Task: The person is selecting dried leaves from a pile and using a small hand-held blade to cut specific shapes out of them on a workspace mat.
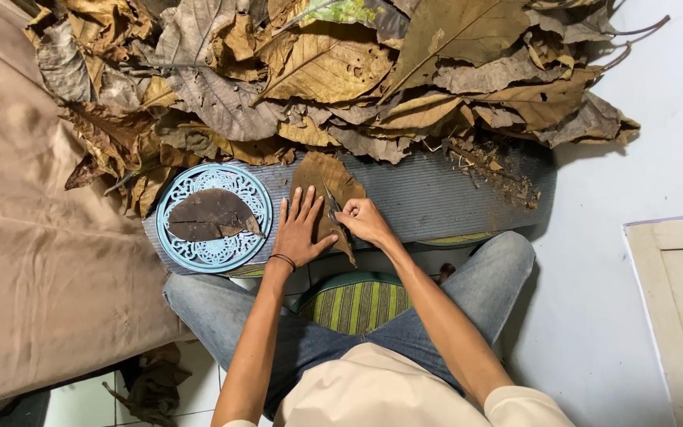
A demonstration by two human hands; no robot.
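Over on your left there's a big draped tan cloth (33, 261) taking up that whole side, so not much room to slide anything that way, and right beside it sits the round pale blue openwork trivet (214, 217) with a couple of dark cut leaf pieces (209, 214) lying on it. Your left hand (300, 232) is spread flat, fingers open, pressing down on the big dry brown leaf (327, 190) that lies on the grey ribbed mat (436, 194) just in front of your knees. Your right hand (365, 221) is closed around a small cutting tool (331, 201), blade end on the leaf, though I can't tell exactly what kind it is. That leaf looks feather-light, brittle and crackly, so I'd say keep pinning it with a flat palm near the cut line instead of pinching an edge, since the edges will probably crumble. Behind it the heap of dry brown leaves (341, 71) crowds the mat's far edge, and there's crumbly leaf debris (496, 170) on the right end of the mat. The open room is on your right, over the pale floor (634, 261).
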